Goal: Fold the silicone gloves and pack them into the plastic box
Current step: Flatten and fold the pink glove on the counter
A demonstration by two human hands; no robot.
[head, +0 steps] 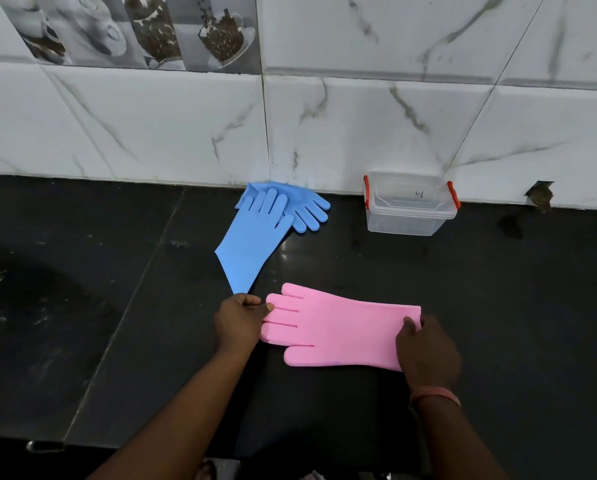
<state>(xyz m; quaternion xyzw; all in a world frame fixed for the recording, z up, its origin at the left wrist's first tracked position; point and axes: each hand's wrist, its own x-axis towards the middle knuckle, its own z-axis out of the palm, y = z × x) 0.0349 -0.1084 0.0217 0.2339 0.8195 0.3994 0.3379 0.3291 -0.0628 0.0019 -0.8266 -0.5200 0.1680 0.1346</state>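
A pink silicone glove (338,332) lies flat on the black counter, fingers pointing left, cuff to the right. My left hand (238,323) pinches its fingertips. My right hand (427,351) grips the cuff end. Two blue silicone gloves lie farther back: one blue glove (252,244) stretches toward me, the other blue glove (304,206) lies partly under it near the wall. A clear plastic box (409,216) with red side clips stands at the back right against the wall, its lid on.
The black stone counter (117,306) meets a white marble-tiled wall (186,126) at the back. The counter's front edge (134,448) runs close below my forearms. A hole in the wall (539,195) sits right of the box.
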